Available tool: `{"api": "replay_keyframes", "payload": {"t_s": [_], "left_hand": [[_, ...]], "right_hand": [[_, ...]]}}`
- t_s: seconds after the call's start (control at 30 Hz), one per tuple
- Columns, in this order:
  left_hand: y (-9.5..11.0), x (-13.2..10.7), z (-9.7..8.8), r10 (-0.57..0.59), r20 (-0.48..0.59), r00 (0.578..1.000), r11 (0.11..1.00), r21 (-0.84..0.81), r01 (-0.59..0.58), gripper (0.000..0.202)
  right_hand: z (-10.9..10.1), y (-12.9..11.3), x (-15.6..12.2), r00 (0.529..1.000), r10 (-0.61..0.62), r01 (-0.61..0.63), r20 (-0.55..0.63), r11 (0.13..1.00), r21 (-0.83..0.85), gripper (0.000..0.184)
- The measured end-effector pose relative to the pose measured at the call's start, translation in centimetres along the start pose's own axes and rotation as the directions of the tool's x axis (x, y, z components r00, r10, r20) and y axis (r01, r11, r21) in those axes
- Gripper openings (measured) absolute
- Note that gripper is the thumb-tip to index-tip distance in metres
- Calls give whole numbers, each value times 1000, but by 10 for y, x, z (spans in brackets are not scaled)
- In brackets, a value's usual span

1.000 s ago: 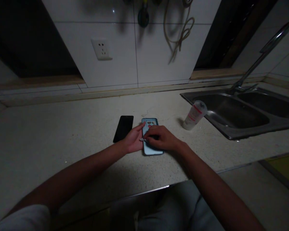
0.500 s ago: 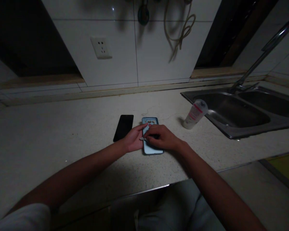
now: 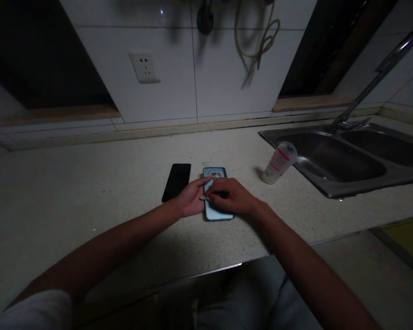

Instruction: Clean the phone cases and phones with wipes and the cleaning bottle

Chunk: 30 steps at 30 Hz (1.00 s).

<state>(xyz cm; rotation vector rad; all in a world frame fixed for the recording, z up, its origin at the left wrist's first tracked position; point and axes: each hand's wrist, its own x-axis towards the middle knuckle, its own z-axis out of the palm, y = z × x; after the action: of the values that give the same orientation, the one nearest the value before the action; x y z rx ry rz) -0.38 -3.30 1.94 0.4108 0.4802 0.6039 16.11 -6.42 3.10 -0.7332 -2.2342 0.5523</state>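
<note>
A light blue phone case (image 3: pixel 218 214) lies on the counter, its camera cutouts at the far end. My left hand (image 3: pixel 192 199) is at the case's left edge, palm turned up and thumb stretched toward the cutouts. Its other fingers are mostly hidden behind my right hand (image 3: pixel 226 195), which is over the case with fingertips pinched together. A small whitish piece (image 3: pixel 204 198) pokes out of that pinch against my left palm; its kind is unclear. Just left of the case, a black phone (image 3: pixel 177 181) lies screen up, close to my left hand.
A clear plastic cup with pink print (image 3: pixel 280 162) stands to the right of the case, by the steel double sink (image 3: pixel 325 183) and its tap (image 3: pixel 368 87). Behind the speckled counter (image 3: pixel 72 183) is a tiled wall with a socket (image 3: pixel 144 68) and a hanging cord (image 3: pixel 258 50).
</note>
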Motion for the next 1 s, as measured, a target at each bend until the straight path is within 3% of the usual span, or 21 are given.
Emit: {"api": "replay_keyframes", "payload": {"t_s": [1.0], "left_hand": [[1, 0, 1, -6, 4, 1000, 1000, 14, 6, 20]], "right_hand": [[-1, -2, 0, 1000, 6, -6, 1, 1000, 2, 17]]}}
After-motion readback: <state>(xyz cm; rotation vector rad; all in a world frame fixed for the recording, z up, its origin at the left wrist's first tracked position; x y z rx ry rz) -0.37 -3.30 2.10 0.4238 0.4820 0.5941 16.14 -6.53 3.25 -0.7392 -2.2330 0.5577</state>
